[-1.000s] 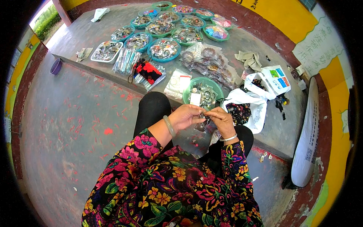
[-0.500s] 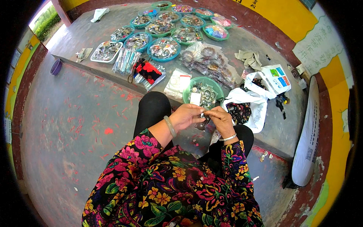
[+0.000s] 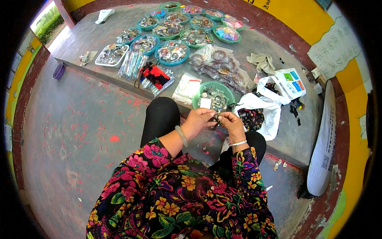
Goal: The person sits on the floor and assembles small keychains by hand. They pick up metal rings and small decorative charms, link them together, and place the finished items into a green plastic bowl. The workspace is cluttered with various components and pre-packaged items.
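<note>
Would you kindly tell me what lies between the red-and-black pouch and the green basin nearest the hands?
The head view shows a flat whitish packet between the pouch and green basin.

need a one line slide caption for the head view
Left hand and right hand pinch a small dark item near a green basin and white bag.

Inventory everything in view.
Round plastic basins: about fourteen, mostly teal, grey platform
Nearest round basin: one, green, platform edge
Rectangular tray: one, white, platform left
Round bowl: one, purple, left floor
Open plastic bags: two, white, platform right
Plastic packets: many, clear, platform middle
Patterned pouch: one, red and black, platform middle
Printed panel: one, white, far right
Small item: one, dark, picture centre
Floral sleeves: two, multicoloured, lower centre
Left hand: one, pale bangle, on item
Right hand: one, silver bangle, on item
</note>
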Demonstrator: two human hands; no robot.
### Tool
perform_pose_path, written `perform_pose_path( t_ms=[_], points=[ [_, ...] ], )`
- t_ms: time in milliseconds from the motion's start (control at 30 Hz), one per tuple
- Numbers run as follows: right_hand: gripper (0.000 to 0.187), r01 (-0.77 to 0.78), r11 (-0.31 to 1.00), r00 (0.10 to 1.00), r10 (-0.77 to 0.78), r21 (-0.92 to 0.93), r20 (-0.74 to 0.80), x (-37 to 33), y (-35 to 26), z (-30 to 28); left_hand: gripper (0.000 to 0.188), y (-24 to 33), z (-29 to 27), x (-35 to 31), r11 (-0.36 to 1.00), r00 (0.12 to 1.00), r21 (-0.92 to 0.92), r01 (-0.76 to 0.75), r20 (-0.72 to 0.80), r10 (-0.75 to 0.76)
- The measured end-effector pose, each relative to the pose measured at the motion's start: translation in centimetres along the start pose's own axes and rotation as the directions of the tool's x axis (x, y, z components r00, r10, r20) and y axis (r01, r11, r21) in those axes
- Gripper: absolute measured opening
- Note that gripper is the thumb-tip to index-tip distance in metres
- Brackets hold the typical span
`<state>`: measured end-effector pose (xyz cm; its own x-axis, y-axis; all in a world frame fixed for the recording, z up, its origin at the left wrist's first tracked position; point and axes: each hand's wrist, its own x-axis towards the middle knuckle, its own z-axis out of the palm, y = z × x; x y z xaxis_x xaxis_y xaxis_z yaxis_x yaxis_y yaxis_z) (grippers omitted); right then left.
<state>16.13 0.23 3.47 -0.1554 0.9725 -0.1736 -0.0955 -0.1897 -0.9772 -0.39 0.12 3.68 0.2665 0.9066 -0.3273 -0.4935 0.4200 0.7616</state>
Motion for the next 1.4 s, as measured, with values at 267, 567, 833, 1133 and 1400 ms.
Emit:
perform_pose_path(
  t_ms=[267,567,833,1133,1400],
  points=[
    [0.005,0.065,0.995,0.993,-0.072,-0.075,-0.093,-0.4,-0.6,0.6,0.019,-0.3,-0.2,0.0,1.000,0.999,-0.021,0.011,0.051,-0.010],
    [0.006,0.043,0.977,0.998,-0.034,0.209,-0.046,-0.3,0.0,0.5,0.022,-0.2,-0.6,0.1,0.997,0.990,-0.075,0.026,0.137,-0.015],
    [0.007,0.131,0.991,0.991,-0.131,-0.031,0.005,-0.5,-0.2,0.3,0.016,0.6,-0.3,-0.3,0.964,0.986,0.256,-0.066,0.166,0.023],
    [0.010,0.213,0.946,0.976,-0.218,-0.246,0.005,-0.7,-0.1,0.3,0.013,-0.2,-1.3,0.5,0.937,0.996,0.346,0.046,0.052,-0.069],
    [0.011,0.185,0.968,0.981,-0.192,-0.170,-0.024,-0.4,0.5,0.2,0.016,0.0,-1.6,0.6,0.975,0.985,0.190,0.115,0.102,-0.136]
  ],
)
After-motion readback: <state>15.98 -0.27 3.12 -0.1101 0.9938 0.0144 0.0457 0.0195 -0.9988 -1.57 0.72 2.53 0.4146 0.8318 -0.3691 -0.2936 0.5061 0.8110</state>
